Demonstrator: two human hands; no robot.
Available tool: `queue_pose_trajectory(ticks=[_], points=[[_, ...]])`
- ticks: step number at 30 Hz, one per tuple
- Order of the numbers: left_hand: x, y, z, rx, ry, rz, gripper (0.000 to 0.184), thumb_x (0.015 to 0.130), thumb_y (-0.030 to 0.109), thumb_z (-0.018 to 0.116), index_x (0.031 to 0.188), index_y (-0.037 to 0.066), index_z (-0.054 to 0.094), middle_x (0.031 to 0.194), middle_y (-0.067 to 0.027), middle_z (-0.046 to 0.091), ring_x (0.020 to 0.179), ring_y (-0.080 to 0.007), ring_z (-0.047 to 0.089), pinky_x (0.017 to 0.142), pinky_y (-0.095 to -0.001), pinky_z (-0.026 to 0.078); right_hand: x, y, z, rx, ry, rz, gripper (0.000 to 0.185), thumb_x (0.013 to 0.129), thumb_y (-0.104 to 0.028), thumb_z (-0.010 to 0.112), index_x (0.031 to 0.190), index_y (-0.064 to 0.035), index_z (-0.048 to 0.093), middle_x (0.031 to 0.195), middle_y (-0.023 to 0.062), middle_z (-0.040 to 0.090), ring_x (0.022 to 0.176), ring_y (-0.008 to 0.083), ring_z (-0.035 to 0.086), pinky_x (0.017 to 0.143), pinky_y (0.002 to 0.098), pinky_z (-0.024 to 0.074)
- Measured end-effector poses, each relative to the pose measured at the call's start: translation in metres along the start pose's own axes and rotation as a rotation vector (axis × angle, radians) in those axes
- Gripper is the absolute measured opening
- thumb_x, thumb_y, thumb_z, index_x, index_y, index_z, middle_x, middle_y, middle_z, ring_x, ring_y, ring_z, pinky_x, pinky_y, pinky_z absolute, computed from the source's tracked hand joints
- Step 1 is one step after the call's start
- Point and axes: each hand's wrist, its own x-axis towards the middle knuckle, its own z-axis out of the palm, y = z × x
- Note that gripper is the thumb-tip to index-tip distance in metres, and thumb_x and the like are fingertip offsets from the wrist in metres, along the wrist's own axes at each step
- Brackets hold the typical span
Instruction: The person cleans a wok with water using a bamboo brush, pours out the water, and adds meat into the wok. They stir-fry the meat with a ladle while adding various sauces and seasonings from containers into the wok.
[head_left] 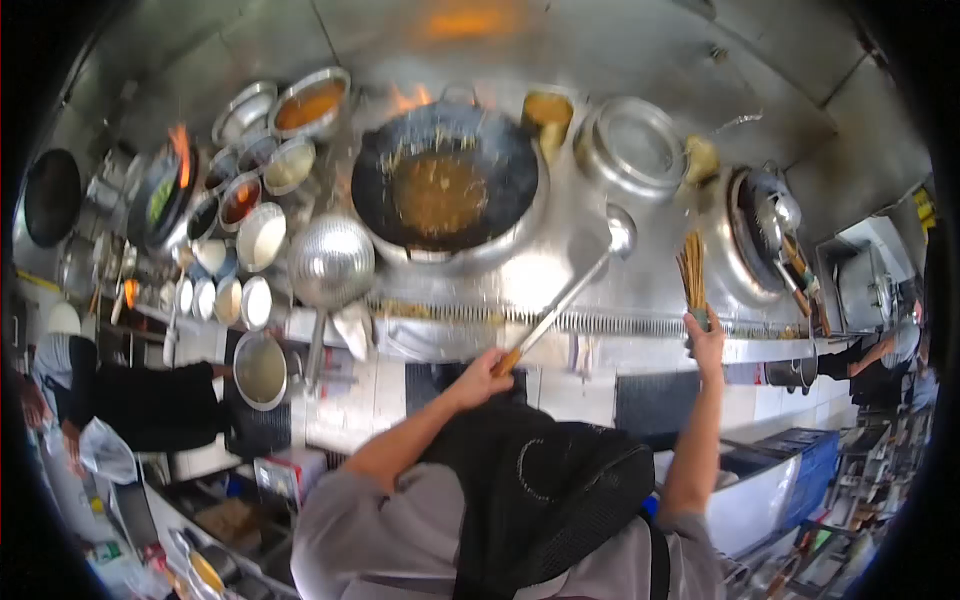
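Ladle [575, 289]: my left hand [485, 378] is gripping its handle [511, 360]. Bamboo brush [692, 270]: my right hand [706, 338] is clutching it. Wok [515, 180]: sitting on the stove [650, 265] ahead, holding brown liquid [440, 197]; work seemingly partway, contents unemptied.

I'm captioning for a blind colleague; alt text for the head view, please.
A person's left hand holds a ladle and the right hand a stick brush at a stove where a wok holds brown liquid. Flames show behind it.

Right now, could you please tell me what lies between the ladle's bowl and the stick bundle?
In the head view, only bare steel worktop shows between the ladle's bowl and the stick bundle in the right hand.
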Motion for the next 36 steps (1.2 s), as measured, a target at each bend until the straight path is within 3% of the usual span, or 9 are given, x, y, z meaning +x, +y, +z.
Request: queue_pose_trajectory(ticks=[1, 3, 11, 14, 17, 19, 25, 33, 36], points=[[0.007, -0.005, 0.012, -0.118, -0.024, -0.154, 0.053, 0.084, 0.016, 0.072, 0.127, 0.005, 0.043, 0.090, -0.0056, 0.058, 0.073, -0.0123, 0.057, 0.062, -0.0282, 0.049, -0.043, -0.025, 0.012, 0.253, -0.045, 0.330, 0.068, 0.085, -0.026, 0.076, 0.140, 0.0019, 0.048, 0.078, 0.0073, 0.062, 0.063, 0.0163, 0.062, 0.053, 0.0271, 0.0468], [0.020, -0.022, 0.034, -0.087, 0.067, -0.209, 0.049, 0.084, 0.014, 0.071, 0.123, 0.005, 0.043, 0.079, -0.0031, 0.054, 0.060, -0.0100, 0.051, 0.051, -0.0269, 0.043, -0.085, 0.003, 0.050, 0.419, 0.039, 0.375, 0.064, 0.088, -0.024, 0.074, 0.142, -0.0017, 0.047, 0.077, 0.0017, 0.058, 0.055, 0.0096, 0.056, 0.044, 0.0230, 0.0418], [0.058, -0.017, 0.033, -0.385, 0.046, -0.202, 0.038, 0.090, 0.008, 0.064, 0.119, 0.003, 0.040, 0.080, -0.0034, 0.054, 0.069, -0.0098, 0.053, 0.064, -0.0245, 0.045, -0.135, -0.009, 0.156, 0.545, -0.308, 0.406, 0.060, 0.089, -0.027, 0.073, 0.140, -0.0051, 0.050, 0.076, 0.0001, 0.061, 0.058, 0.0077, 0.057, 0.046, 0.0226, 0.0443], [0.057, -0.005, 0.042, -0.237, 0.040, -0.147, 0.051, 0.089, 0.013, 0.065, 0.133, 0.001, 0.043, 0.113, -0.0078, 0.060, 0.101, -0.0160, 0.058, 0.086, -0.0285, 0.048, -0.124, 0.031, 0.206, 0.157, -0.406, 0.304, 0.049, 0.088, -0.036, 0.072, 0.124, -0.0049, 0.061, 0.084, 0.0089, 0.071, 0.066, 0.0182, 0.066, 0.062, 0.0329, 0.0539], [0.071, -0.033, 0.050, -0.358, 0.038, -0.255, 0.037, 0.092, 0.010, 0.063, 0.125, 0.005, 0.048, 0.110, -0.0057, 0.061, 0.104, -0.0158, 0.059, 0.089, -0.0302, 0.049, -0.126, 0.014, 0.205, 0.089, -0.301, 0.232, 0.064, 0.085, -0.047, 0.066, 0.136, -0.0116, 0.055, 0.131, 0.0213, 0.059, 0.119, 0.0350, 0.058, 0.103, 0.0424, 0.0453], [0.070, -0.040, 0.047, -0.381, 0.049, -0.217, 0.026, 0.090, 0.010, 0.063, 0.111, 0.007, 0.047, 0.092, -0.0018, 0.055, 0.078, -0.0108, 0.052, 0.071, -0.0266, 0.045, -0.129, 0.009, 0.204, 0.100, -0.241, 0.301, 0.067, 0.078, -0.044, 0.071, 0.134, -0.0099, 0.055, 0.124, 0.0229, 0.062, 0.117, 0.0379, 0.059, 0.098, 0.0458, 0.0476], [0.095, -0.070, 0.045, -0.247, 0.027, -0.198, 0.032, 0.090, 0.015, 0.061, 0.115, 0.004, 0.044, 0.084, -0.0053, 0.055, 0.071, -0.0126, 0.051, 0.063, -0.0268, 0.042, -0.116, 0.034, 0.211, 0.172, -0.226, 0.191, 0.070, 0.079, -0.042, 0.072, 0.136, -0.0067, 0.052, 0.102, 0.0218, 0.069, 0.088, 0.0329, 0.069, 0.080, 0.0421, 0.0543], [0.098, -0.107, 0.057, -0.232, 0.349, -0.086, 0.036, 0.093, 0.019, 0.059, 0.121, 0.003, 0.044, 0.087, -0.0092, 0.059, 0.073, -0.0164, 0.057, 0.066, -0.0291, 0.049, -0.148, 0.017, 0.171, 0.164, -0.178, 0.126, 0.069, 0.081, -0.044, 0.072, 0.135, -0.0034, 0.053, 0.109, 0.0223, 0.068, 0.102, 0.0359, 0.066, 0.088, 0.0408, 0.0511], [0.090, -0.081, 0.069, -0.229, 0.147, -0.185, 0.035, 0.093, 0.019, 0.059, 0.121, 0.003, 0.045, 0.087, -0.0091, 0.059, 0.073, -0.0164, 0.058, 0.066, -0.0293, 0.049, -0.184, 0.020, 0.146, 0.207, -0.008, 0.074, 0.070, 0.083, -0.045, 0.071, 0.136, -0.0043, 0.051, 0.109, 0.0216, 0.068, 0.103, 0.0362, 0.065, 0.087, 0.0406, 0.0510]])
